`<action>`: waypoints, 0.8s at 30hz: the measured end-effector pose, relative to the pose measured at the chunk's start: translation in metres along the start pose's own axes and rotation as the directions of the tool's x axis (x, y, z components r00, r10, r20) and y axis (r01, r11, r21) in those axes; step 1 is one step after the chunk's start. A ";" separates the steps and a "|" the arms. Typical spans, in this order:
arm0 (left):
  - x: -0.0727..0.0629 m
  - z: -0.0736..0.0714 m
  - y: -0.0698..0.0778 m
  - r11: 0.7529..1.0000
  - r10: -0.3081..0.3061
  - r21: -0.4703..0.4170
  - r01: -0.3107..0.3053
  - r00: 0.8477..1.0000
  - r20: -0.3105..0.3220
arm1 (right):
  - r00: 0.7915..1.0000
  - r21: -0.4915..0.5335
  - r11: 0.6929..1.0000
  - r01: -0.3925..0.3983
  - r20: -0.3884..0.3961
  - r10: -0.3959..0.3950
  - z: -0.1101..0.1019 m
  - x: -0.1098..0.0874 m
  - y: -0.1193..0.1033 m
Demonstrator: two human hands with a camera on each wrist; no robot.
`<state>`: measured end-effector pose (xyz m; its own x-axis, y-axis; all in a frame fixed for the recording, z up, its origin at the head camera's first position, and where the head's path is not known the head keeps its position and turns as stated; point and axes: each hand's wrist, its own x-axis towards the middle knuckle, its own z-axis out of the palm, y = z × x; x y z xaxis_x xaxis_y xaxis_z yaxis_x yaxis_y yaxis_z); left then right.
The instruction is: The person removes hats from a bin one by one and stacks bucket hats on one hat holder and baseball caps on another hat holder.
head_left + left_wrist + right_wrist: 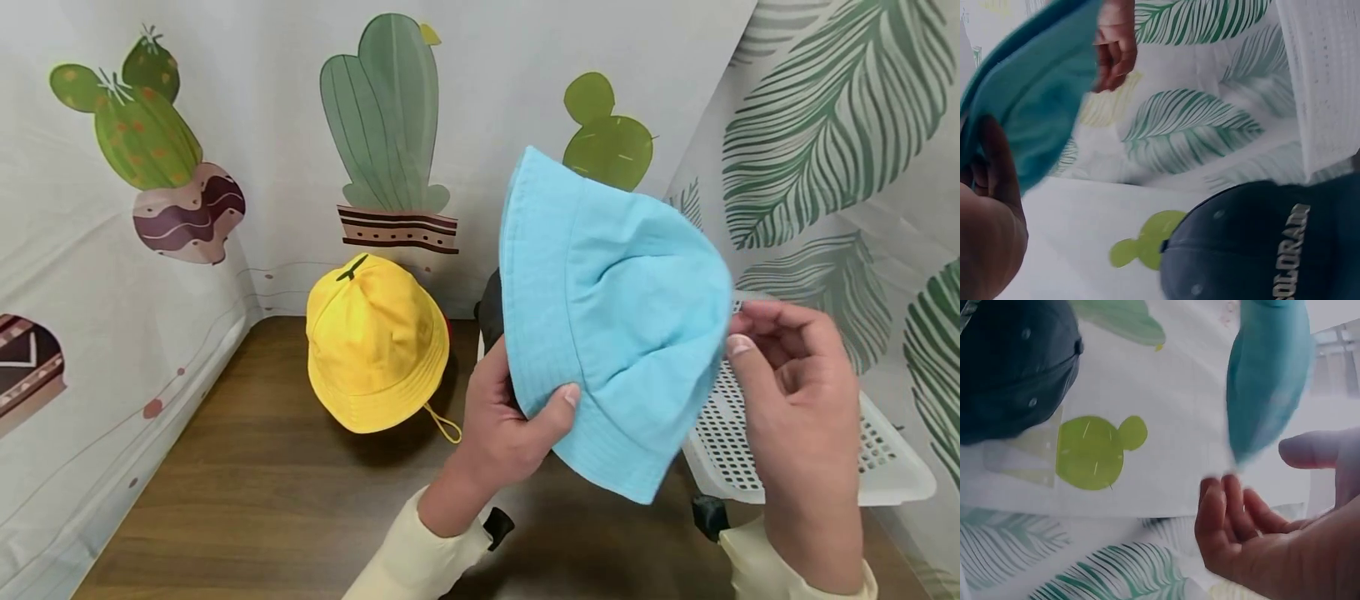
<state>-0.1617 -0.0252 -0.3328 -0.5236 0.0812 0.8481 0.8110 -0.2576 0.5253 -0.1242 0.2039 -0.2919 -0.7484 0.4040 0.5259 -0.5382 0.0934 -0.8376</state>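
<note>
A light blue bucket hat (630, 308) is held up on its side, its brim to the left and its crown to the right. My left hand (510, 425) grips the brim, thumb on the outside and fingers inside; the left wrist view shows this thumb against the blue fabric (1047, 94). Beside the crown is my right hand (806, 392), fingers loosely bent. In the right wrist view its thumb stands apart from the fingers, with the hat (1269, 381) just beyond the fingertips.
A yellow bucket hat (375, 342) with a cord loop sits on the brown wooden table (262, 475) at left. Behind the blue hat is a dark navy cap (1235, 250) with raised lettering. On the right stands a white perforated basket (900, 483). Printed cloth hangs behind.
</note>
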 end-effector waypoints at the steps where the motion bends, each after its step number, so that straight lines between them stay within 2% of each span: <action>1: 0.001 0.000 0.002 0.999 0.029 0.036 -0.029 1.000 0.002 | 1.000 -0.024 1.000 0.012 -0.001 -0.012 0.002 -0.001 0.000; 4: 0.004 -0.001 0.008 0.987 0.099 0.120 -0.102 0.995 0.030 | 0.996 -0.016 0.996 0.089 -0.021 -0.089 0.009 -0.005 -0.001; 6: 0.005 0.000 0.011 0.973 0.135 0.181 -0.143 0.989 0.056 | 0.987 0.065 0.985 0.160 0.001 -0.160 0.015 -0.009 -0.002; 8: 0.005 0.002 0.012 0.958 0.153 0.231 -0.167 0.985 0.078 | 0.973 0.160 0.964 0.210 0.060 -0.222 0.019 -0.015 -0.004; 11: 0.004 0.003 0.015 0.937 0.166 0.293 -0.191 0.980 0.107 | 0.937 0.256 0.938 0.234 0.199 -0.287 0.029 -0.025 -0.009; 15: 0.005 0.003 0.018 0.904 0.191 0.358 -0.236 0.969 0.157 | 0.871 0.279 0.932 0.231 0.368 -0.326 0.042 -0.039 -0.018; 17: 0.005 0.002 0.020 0.879 0.204 0.395 -0.267 0.959 0.195 | 0.844 0.270 0.936 0.224 0.426 -0.325 0.047 -0.044 -0.021; 19: 0.005 0.002 0.023 0.851 0.213 0.433 -0.299 0.948 0.236 | 0.827 0.257 0.939 0.228 0.458 -0.326 0.051 -0.048 -0.022; 22: 0.006 0.003 0.027 0.809 0.227 0.474 -0.349 0.928 0.296 | 0.835 0.239 0.946 0.217 0.457 -0.307 0.054 -0.050 -0.021; 24: 0.007 0.004 0.030 0.800 0.230 0.473 -0.369 0.917 0.326 | 0.833 0.282 0.935 0.213 0.448 -0.325 0.056 -0.050 -0.018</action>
<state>-0.1398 -0.0290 -0.3108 -0.2087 0.3293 0.9209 0.9655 0.2190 0.1405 -0.0988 0.1316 -0.2948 -0.6220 -0.1015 0.7764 -0.7724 -0.0831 -0.6297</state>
